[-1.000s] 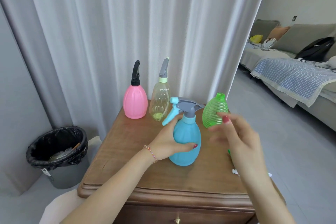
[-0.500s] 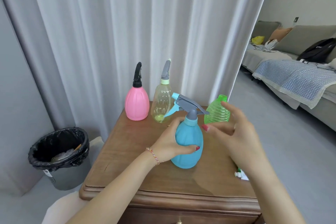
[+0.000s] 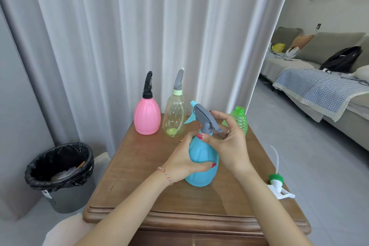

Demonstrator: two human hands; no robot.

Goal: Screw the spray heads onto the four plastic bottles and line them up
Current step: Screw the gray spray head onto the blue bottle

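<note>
My left hand [image 3: 185, 161] wraps the blue bottle [image 3: 201, 166], standing mid-table [image 3: 139, 166], to steady it against the twist. My right hand [image 3: 229, 142] pinches the collar of its grey spray head [image 3: 205, 121] to turn it. The capless green bottle [image 3: 239, 121] waits far right; its white-and-green head [image 3: 278, 184] lies near right.

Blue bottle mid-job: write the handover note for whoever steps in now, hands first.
Left hand grips the blue bottle standing on the table.
Right hand pinches the collar under its grey spray head.
Done: pink bottle and clear bottle have heads on and stand side by side at the back.
Left: finish tightening blue; green bottle is open-necked, its green-collared head lying at the table's right edge. Then line up all four.
</note>
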